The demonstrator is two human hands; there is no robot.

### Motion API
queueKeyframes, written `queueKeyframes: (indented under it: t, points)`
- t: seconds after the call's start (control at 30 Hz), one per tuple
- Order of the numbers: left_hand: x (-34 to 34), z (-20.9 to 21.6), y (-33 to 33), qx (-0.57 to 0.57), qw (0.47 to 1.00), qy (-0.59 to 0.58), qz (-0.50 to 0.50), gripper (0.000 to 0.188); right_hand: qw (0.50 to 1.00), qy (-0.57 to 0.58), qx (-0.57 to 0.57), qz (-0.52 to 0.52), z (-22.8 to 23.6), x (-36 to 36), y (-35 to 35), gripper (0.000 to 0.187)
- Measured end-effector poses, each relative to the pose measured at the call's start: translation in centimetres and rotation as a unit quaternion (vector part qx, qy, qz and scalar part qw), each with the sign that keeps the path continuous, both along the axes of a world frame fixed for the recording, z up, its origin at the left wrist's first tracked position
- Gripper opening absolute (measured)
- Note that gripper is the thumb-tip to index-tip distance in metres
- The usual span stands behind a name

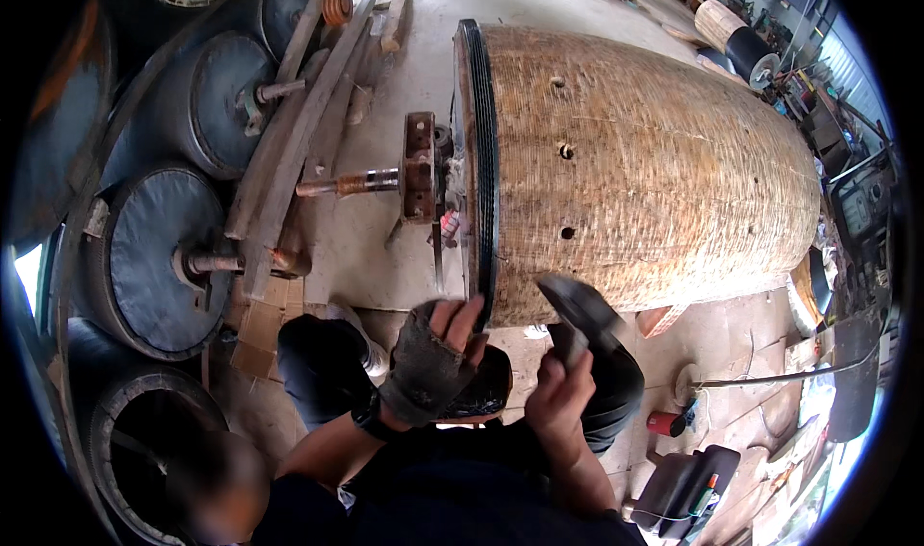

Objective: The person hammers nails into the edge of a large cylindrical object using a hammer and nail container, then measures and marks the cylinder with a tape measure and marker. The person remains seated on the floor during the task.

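A: Main item, and where?

B: Large drum (654,176), brown, finely ribbed all round. Lying on its side, directly in front of the knees (322,358). Holes (566,152) in a row nearer the left end.

A: Long axis, and heading?

B: Crosswise, left to right. Left end encircled by a black ribbed band (484,161). Rusty shaft (346,182) at that end, roughly in line with the axis, pointing left; upright brown bracket (419,156) around it.

A: State of grip?

B: Left hand (433,358), in a grey fingerless glove (421,375): fingers bent, at the lower part of the black ribbed band. Cannot tell whether pinching anything. Right hand (561,397), bare: closed round the handle (574,346) of a hammer-like tool (582,310). Handle pointing up from the fist; head blurred, slanting from upper left to lower right, close by the drum's lower edge. Cannot tell whether touching.

A: Surroundings?

B: At left, dark-ended drums (164,257), shafts pointing right. Long planks (308,137) alongside. At far upper right, another drum (746,53), part tan, part black. Red can (666,423) on the floor (722,344), lower right.
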State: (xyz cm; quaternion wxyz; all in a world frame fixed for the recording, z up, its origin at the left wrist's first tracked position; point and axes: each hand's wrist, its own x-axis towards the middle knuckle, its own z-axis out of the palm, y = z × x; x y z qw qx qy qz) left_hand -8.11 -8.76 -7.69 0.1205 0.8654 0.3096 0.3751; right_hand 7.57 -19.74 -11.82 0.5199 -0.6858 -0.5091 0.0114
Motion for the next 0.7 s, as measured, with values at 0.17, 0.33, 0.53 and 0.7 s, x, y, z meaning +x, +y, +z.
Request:
queueKeyframes:
  t: [0.17,0.33,0.53,0.7]
  points:
    - [-3.3,-6.1,-4.1,-0.131,0.958,0.243,-0.080,0.030,0.995,0.080,-0.045,0.031,-0.3,0.0,0.0,0.025]
    - [-3.5,-9.0,-4.7,-0.095,0.933,0.328,-0.112,0.019,0.997,0.072,-0.022,-0.005,-0.9,-0.7,1.0,0.022]
    - [-2.8,-9.4,-5.2,-0.067,0.925,0.361,-0.099,0.014,0.982,0.154,0.106,0.006,1.4,-1.8,0.2,0.023]
    - [-3.5,-6.2,-4.6,-0.100,0.960,0.233,-0.117,0.013,0.984,0.021,-0.171,-0.043,0.7,-0.7,2.3,0.019]
